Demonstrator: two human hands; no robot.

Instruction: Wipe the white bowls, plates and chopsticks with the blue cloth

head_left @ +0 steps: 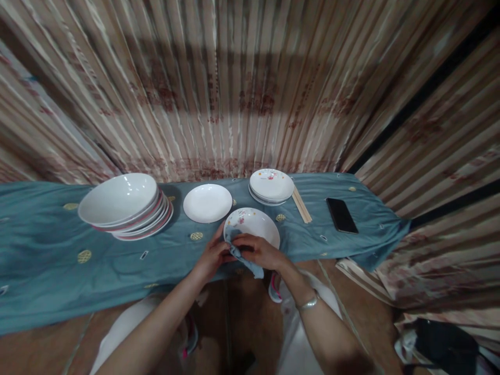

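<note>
A white plate with a floral print (258,224) is tilted up at the table's front edge. My left hand (214,252) grips its left rim, fingers wrapped round the edge. My right hand (258,251) is closed on a blue-grey cloth (250,265) and presses it against the plate's left inner side. The cloth's loose end hangs below the rim. Just behind lies a plain white plate (208,203). A short stack of floral plates (272,185) sits behind and to the right.
A tall stack of bowls and plates (121,200) stands on the left of the blue tablecloth (117,271). Chopsticks (302,205) and a black phone (341,215) lie to the right. A pleated curtain (234,94) hangs behind the table. A dark bag (445,344) rests at the lower right.
</note>
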